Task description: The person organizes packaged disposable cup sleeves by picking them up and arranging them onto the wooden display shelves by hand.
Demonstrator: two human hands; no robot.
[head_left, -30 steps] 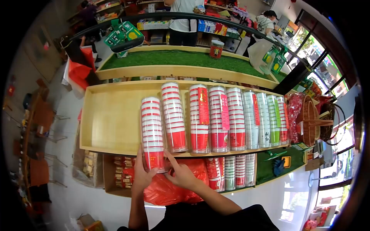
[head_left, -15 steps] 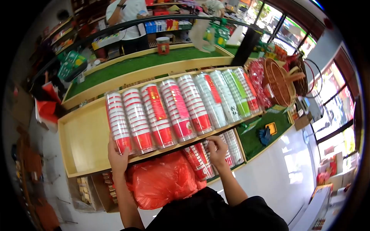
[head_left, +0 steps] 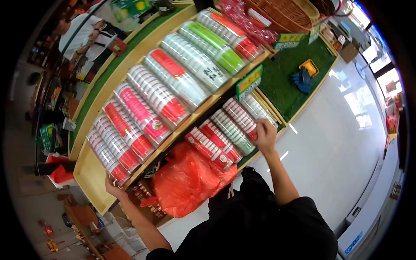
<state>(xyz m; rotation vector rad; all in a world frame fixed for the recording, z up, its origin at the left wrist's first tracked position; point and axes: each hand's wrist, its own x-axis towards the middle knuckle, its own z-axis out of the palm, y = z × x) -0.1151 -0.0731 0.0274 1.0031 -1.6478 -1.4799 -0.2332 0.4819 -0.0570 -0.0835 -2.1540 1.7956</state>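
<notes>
Clear sleeves of stacked paper cups (head_left: 158,93), red, white and green, lie side by side on the upper wooden shelf (head_left: 93,186). My left hand (head_left: 114,189) is at the shelf's front left, its fingers and thumb closed around the near end of the leftmost cup sleeve (head_left: 108,157). My right hand (head_left: 265,135) is lower and to the right, its fingers curled by the near ends of the lower row's cup sleeves (head_left: 239,118). What those fingers hold, if anything, is hidden.
A red plastic bag (head_left: 186,180) bulges below the shelf, close to my body. A green price sign (head_left: 249,82) stands at the shelf edge. Blue gloves (head_left: 302,80) and a yellow tray (head_left: 309,67) lie on green matting. Beyond the counter stands a person in white (head_left: 89,37).
My view has turned and shifted right, bringing the lower row of cup sleeves into fuller sight. My left hand stays at the leftmost sleeve; my right hand has moved right along the lower row.
</notes>
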